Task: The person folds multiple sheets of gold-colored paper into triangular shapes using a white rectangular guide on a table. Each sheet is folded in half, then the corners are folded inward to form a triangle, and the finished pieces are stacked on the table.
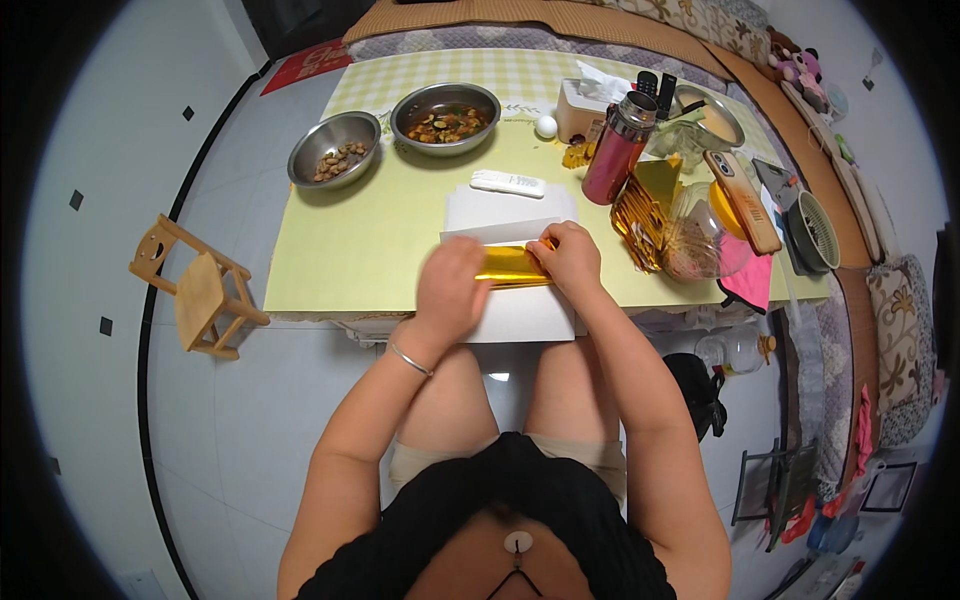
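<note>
A strip of shiny gold foil paper [512,264] lies level between my hands, over white sheets of paper [522,322] at the table's near edge. My right hand [570,262] pinches its right end, with the fingertips at its upper edge. At the other end is my left hand [452,290], curled and smeared by motion; whether its fingers grip the foil I cannot make out. Beyond the hands, a slim white oblong thing [507,183] rests on the far end of the sheets. More folded gold foil paper [642,225] is piled to the right.
Two metal bowls stand at the far left, one with brown nuts or shells [342,163], one with food in liquid [446,126]. To the right are a red thermos [619,148], a phone [742,203], a clear plastic tub [695,240] and a tissue box [580,110].
</note>
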Demonstrator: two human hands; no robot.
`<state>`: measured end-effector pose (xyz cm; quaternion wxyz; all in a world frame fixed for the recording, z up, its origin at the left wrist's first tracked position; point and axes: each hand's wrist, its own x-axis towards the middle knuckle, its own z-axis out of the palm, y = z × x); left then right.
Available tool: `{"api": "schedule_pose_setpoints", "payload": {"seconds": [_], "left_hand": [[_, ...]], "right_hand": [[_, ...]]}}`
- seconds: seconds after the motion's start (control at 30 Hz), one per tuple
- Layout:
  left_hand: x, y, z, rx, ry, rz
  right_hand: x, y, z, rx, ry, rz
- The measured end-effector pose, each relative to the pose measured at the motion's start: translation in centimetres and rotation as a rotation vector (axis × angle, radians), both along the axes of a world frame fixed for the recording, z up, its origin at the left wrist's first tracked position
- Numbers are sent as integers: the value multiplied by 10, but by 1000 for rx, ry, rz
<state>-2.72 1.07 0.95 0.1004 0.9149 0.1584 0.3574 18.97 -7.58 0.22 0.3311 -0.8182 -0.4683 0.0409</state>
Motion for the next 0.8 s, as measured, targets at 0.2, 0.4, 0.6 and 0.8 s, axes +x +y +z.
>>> {"api": "schedule_pose_setpoints", "payload": {"seconds": [0.2,0.4,0.6,0.8], "left_hand": [[8,-30,-5,-3,440,-38],[8,-34,-4,10,456,11],[10,-33,-7,-5,456,23],[8,-34,-5,42,491,-5]], "right_hand": [[5,-6,3,90,72,25],[15,-8,-6,147,80,-2],[12,-5,-11,185,4,-9],[0,-11,6,213,-323,13]]}}
